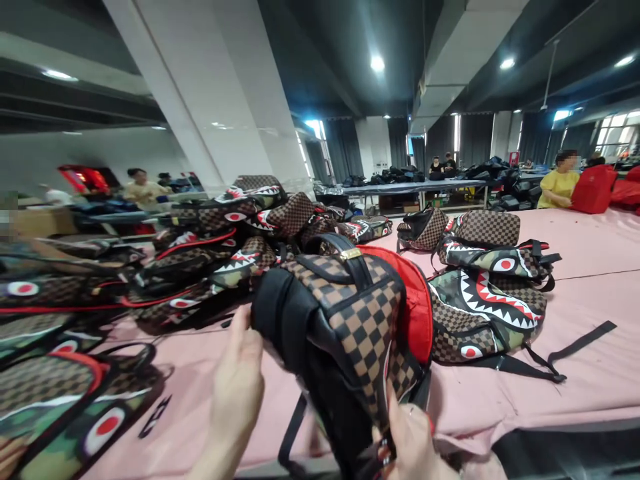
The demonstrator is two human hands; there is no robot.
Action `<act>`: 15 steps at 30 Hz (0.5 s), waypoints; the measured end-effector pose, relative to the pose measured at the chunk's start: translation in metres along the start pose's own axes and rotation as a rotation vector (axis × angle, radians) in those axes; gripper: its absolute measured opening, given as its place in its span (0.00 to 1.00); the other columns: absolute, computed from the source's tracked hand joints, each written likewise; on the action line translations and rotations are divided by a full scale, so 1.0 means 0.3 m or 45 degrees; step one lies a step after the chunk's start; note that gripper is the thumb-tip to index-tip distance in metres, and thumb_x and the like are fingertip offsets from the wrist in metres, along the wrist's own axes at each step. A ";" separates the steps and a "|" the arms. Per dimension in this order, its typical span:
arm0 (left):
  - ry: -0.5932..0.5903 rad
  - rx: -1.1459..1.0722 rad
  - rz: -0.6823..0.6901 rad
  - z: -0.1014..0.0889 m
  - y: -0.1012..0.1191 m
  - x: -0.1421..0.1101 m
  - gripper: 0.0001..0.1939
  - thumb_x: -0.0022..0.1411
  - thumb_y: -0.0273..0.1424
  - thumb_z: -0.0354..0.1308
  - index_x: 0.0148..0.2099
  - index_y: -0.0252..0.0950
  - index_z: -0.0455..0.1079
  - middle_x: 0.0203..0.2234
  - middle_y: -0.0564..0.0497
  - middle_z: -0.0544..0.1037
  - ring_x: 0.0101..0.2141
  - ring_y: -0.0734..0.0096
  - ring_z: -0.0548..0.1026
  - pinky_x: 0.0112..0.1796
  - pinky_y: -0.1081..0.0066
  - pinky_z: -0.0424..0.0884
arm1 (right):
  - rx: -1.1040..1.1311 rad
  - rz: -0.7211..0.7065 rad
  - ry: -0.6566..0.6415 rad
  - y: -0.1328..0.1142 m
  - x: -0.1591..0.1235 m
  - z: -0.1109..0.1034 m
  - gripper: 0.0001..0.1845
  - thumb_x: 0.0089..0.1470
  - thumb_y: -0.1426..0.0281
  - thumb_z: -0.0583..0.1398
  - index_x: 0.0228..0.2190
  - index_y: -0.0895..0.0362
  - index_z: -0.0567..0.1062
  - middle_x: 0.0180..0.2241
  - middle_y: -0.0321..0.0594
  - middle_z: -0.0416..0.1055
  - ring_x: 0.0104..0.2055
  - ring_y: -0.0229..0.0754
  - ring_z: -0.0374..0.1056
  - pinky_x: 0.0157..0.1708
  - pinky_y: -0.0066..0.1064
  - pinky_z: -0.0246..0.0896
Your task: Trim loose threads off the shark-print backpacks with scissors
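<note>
A brown-and-black checkered backpack [367,310] is held up over the table in front of me, tilted, with its red lining [419,307] showing at the top opening. My left hand [243,373] is closed at the edge of the backpack's black padded shoulder strap [287,313]. Lower down, my right hand [410,433] grips the checkered side near the bottom; its fingertips are partly hidden. A carry handle [353,263] with a gold-coloured fitting arches over the top. Just right of it lies a backpack with a shark-mouth print [493,303], its strap trailing on the table.
Similar backpacks [240,260] are heaped at the left and back of the pink-covered table [575,320]. Another person's hand [13,453] touches a backpack [75,407] at bottom left. A person in yellow [557,183] stands by red bags [594,189] at the far right.
</note>
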State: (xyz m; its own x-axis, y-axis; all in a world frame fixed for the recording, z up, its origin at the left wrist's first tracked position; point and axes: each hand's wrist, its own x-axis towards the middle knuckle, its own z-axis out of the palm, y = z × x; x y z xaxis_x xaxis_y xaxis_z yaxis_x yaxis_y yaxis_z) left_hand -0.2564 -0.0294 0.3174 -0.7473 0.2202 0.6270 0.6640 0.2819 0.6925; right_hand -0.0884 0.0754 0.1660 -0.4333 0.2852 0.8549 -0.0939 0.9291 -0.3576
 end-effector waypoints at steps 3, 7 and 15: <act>0.047 0.029 0.288 -0.018 0.112 -0.053 0.25 0.63 0.40 0.43 0.61 0.42 0.55 0.59 0.50 0.61 0.58 0.58 0.58 0.58 0.56 0.52 | -0.099 0.006 -0.033 -0.017 -0.051 0.048 0.41 0.47 0.74 0.51 0.61 0.68 0.45 0.20 0.44 0.69 0.20 0.47 0.66 0.21 0.36 0.66; -0.049 0.062 0.711 -0.090 0.223 -0.070 0.19 0.58 0.37 0.51 0.53 0.47 0.63 0.49 0.51 0.71 0.50 0.59 0.68 0.53 0.57 0.61 | -0.086 0.052 -0.092 -0.046 -0.066 0.034 0.37 0.49 0.74 0.52 0.61 0.61 0.51 0.19 0.42 0.68 0.19 0.46 0.67 0.21 0.35 0.67; -0.750 0.553 0.922 -0.145 0.397 0.034 0.12 0.54 0.41 0.52 0.37 0.49 0.74 0.30 0.50 0.76 0.32 0.63 0.74 0.33 0.67 0.70 | -0.093 0.110 -0.087 -0.052 -0.134 0.058 0.44 0.49 0.80 0.51 0.62 0.56 0.37 0.16 0.37 0.67 0.16 0.44 0.65 0.18 0.33 0.64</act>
State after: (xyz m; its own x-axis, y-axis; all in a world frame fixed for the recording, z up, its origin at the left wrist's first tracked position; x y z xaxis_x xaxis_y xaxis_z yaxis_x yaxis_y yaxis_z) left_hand -0.1839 -0.0341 0.4219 -0.1425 0.8617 0.4870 0.9814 0.1870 -0.0437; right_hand -0.0850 0.0453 0.1309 -0.4975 0.3506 0.7935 0.0111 0.9172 -0.3983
